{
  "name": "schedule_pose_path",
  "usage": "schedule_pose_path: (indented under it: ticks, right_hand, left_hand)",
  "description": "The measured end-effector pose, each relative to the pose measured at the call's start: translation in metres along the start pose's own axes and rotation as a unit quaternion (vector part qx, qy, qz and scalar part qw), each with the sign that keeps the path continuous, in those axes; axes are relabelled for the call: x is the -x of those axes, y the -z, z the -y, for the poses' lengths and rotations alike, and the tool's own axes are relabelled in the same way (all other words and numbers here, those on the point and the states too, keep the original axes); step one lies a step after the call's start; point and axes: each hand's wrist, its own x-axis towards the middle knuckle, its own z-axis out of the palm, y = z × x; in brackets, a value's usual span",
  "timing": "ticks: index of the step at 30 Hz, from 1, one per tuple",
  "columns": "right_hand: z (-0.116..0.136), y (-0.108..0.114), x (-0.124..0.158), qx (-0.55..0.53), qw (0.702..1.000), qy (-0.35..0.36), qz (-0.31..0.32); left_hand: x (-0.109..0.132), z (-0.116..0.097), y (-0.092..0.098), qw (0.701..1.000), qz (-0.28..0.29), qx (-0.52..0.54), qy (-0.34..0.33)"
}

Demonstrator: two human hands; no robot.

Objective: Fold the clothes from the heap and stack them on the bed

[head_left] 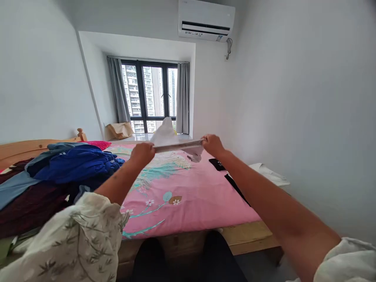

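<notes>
A pale, thin garment (165, 135) hangs in the air above the bed, its band pulled taut between my two hands; its exact kind is unclear. My left hand (143, 153) is closed on the band's left end. At the right end, my right hand (214, 145) grips it with bent fingers. One part of the cloth flares up above the band, and a smaller greyish part droops below it near my right hand. Beneath lies a pink floral bedsheet (194, 196).
A heap of dark and blue clothes (85, 162) covers the bed's left side. Folded black clothes (216, 164) lie along the right edge, with white cloth (268, 174) beyond. A brown paper bag (120, 130) sits by the window. Walls close in on both sides.
</notes>
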Motion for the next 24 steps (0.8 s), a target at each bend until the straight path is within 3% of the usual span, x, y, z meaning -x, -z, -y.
schedule_pose_path:
  ticks: [3,6,9,12,15,19,24]
  right_hand:
    - [-0.062,-0.090,0.089,-0.025,0.994,-0.082,0.060]
    - [-0.107,-0.161,0.192,-0.046,0.985,-0.143,0.089]
    - [-0.130,-0.199,0.274,-0.068,0.981,-0.167,0.074]
    - [-0.138,-0.211,0.314,-0.096,0.979,-0.173,0.042]
    - [-0.138,-0.208,0.320,-0.156,0.966,-0.205,0.020]
    - [-0.138,-0.204,0.306,-0.234,0.922,-0.309,0.011]
    - [-0.142,-0.208,0.295,-0.269,0.857,-0.436,0.056]
  left_hand:
    - [0.051,0.007,-0.062,0.996,0.081,0.023,0.017]
    - [0.137,0.018,-0.131,0.988,0.142,0.050,0.045]
    - [0.217,0.027,-0.181,0.984,0.145,0.071,0.072]
    - [0.259,0.029,-0.206,0.978,0.070,0.158,0.115]
    - [0.266,0.024,-0.208,0.932,-0.003,0.298,0.207]
    - [0.247,0.017,-0.199,0.837,0.049,0.399,0.370]
    - [0.224,0.018,-0.198,0.772,0.113,0.427,0.457]
